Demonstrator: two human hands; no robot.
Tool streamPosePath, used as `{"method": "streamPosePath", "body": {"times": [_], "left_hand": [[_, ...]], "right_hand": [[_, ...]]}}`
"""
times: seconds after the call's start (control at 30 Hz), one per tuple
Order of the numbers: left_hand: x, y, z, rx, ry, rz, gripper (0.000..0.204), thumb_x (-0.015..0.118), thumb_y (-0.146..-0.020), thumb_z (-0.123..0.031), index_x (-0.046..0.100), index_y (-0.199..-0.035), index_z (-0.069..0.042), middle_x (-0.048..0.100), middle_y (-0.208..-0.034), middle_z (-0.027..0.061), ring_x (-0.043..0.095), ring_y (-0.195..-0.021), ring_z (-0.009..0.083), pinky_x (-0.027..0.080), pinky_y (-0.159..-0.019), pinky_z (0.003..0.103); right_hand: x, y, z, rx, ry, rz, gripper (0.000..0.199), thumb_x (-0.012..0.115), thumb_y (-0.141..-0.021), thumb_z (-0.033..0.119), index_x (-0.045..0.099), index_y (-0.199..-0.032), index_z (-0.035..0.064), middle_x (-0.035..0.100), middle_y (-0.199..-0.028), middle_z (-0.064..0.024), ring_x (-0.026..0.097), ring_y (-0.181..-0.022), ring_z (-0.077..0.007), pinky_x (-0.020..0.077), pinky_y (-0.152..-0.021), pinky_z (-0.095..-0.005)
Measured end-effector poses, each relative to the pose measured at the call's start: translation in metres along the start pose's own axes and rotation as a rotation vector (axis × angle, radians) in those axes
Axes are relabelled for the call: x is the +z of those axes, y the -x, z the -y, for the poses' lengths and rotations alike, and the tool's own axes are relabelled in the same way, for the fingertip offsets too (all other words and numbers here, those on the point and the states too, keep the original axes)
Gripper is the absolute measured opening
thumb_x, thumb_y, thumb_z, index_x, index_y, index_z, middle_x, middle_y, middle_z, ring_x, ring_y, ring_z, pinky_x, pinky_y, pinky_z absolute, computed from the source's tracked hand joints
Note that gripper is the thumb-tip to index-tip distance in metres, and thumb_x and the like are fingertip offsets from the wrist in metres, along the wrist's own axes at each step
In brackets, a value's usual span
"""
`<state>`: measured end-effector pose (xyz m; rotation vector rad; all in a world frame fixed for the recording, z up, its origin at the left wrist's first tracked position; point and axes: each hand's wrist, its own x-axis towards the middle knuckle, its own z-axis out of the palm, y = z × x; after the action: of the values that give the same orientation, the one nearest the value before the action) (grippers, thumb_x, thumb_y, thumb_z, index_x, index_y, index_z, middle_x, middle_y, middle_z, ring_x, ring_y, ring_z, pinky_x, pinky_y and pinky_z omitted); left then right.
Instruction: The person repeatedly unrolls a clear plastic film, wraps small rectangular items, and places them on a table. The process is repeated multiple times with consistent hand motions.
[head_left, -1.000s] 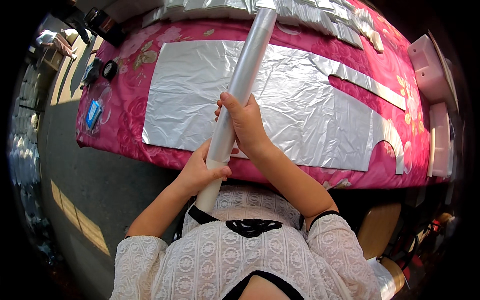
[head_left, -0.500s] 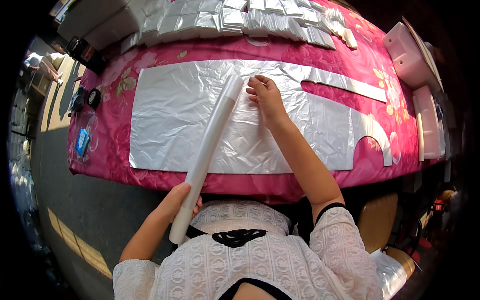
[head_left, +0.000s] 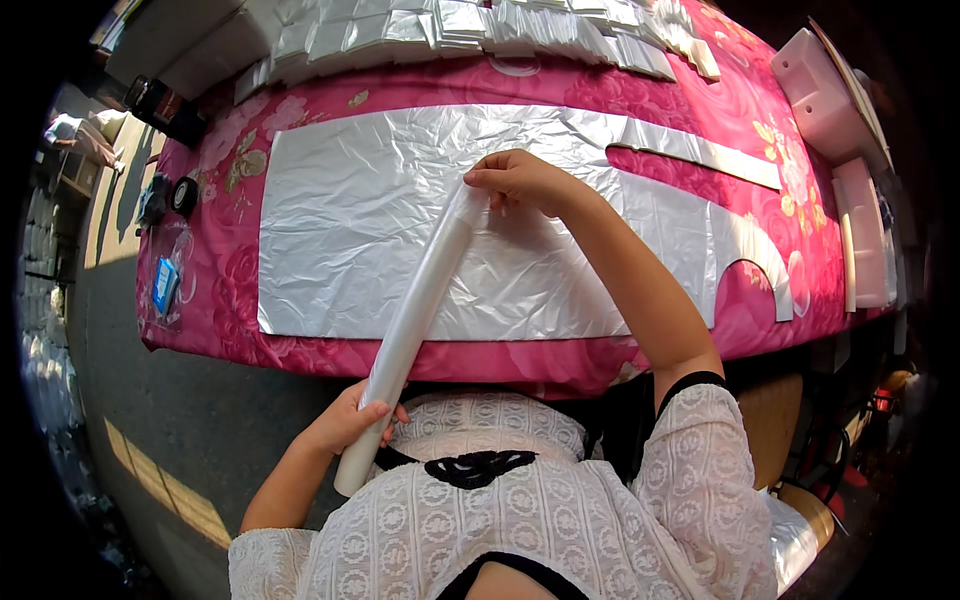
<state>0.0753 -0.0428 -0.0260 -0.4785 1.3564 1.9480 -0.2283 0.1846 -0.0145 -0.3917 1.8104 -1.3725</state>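
A long white plastic roll (head_left: 412,312) slants from near my waist up over the table, with a see-through film end at its top. My left hand (head_left: 345,420) is closed around its lower part. At the upper end my right hand (head_left: 522,182) pinches the film between thumb and fingers. Beneath lies a flat silvery-white plastic vest bag (head_left: 335,235), wrinkled, its two handle straps pointing right. Whether it is one bag or a layered stack, I cannot tell.
Rows of folded white plastic packs (head_left: 400,38) line the table's far side. A dark bottle (head_left: 165,110), a black tape roll (head_left: 185,196) and a blue packet (head_left: 164,285) are at the left. White foam boxes (head_left: 822,95) stand at the right on the pink floral tablecloth (head_left: 640,95).
My right hand has moved left and closed from loosely spread fingers onto the roll's upper end. The roll's top has dropped slightly nearer to me; my left hand keeps its grip.
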Motion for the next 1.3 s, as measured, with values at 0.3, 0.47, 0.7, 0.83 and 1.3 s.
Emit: {"method": "streamPosePath", "body": {"times": [0.3,0.47,0.7,0.83,1.3], "left_hand": [[0.005,0.001,0.000,0.032,-0.182,-0.059,0.076,0.071,-0.069,-0.048,0.040,-0.121,-0.002,0.061,-0.090,0.0121,0.056,-0.060,0.0124,0.049,-0.056,0.027],[-0.025,0.024,0.019,-0.150,-0.123,0.049,0.071,0.072,-0.068,-0.045,0.045,-0.118,-0.001,0.061,-0.089,0.0101,0.057,-0.067,0.0127,0.049,-0.064,0.028],[-0.060,0.064,0.013,-0.325,-0.558,0.161,0.057,0.078,-0.067,-0.034,0.056,-0.109,-0.002,0.063,-0.092,0.0057,0.059,-0.083,0.0155,0.046,-0.077,0.028],[-0.015,0.015,-0.083,0.027,-1.186,0.107,0.049,0.080,-0.059,-0.028,0.061,-0.098,-0.004,0.065,-0.089,0.0123,0.063,-0.084,0.0249,0.047,-0.074,0.032],[0.054,-0.111,-0.086,1.078,-1.688,0.190,0.074,0.056,-0.077,-0.049,0.040,-0.124,0.006,0.037,-0.134,0.0203,0.035,-0.126,0.0306,0.029,-0.103,0.042]], "right_hand": [[-0.010,-0.003,-0.008,-0.122,0.069,0.041,0.020,0.065,-0.082,0.022,0.064,-0.080,0.0023,0.055,-0.064,0.0022,0.048,-0.058,-0.0054,0.0388,-0.054,-0.0202],[-0.095,0.001,-0.013,-0.095,0.229,-0.350,0.018,0.064,-0.082,0.019,0.065,-0.082,0.0011,0.057,-0.065,0.0013,0.049,-0.057,-0.0060,0.0400,-0.052,-0.0217],[-0.176,0.017,-0.030,-0.067,0.350,-0.486,0.020,0.064,-0.082,0.022,0.065,-0.087,0.0032,0.057,-0.067,0.0018,0.048,-0.058,-0.0057,0.0397,-0.053,-0.0214],[-0.153,0.009,-0.020,-0.052,0.364,-0.396,0.021,0.063,-0.082,0.024,0.066,-0.086,0.0040,0.056,-0.065,0.0018,0.047,-0.057,-0.0057,0.0389,-0.053,-0.0216],[-0.116,-0.041,0.007,0.001,0.527,-0.138,0.026,0.068,-0.078,0.026,0.067,-0.088,0.0026,0.061,-0.072,-0.0004,0.053,-0.064,-0.0094,0.0434,-0.060,-0.0240]]}}
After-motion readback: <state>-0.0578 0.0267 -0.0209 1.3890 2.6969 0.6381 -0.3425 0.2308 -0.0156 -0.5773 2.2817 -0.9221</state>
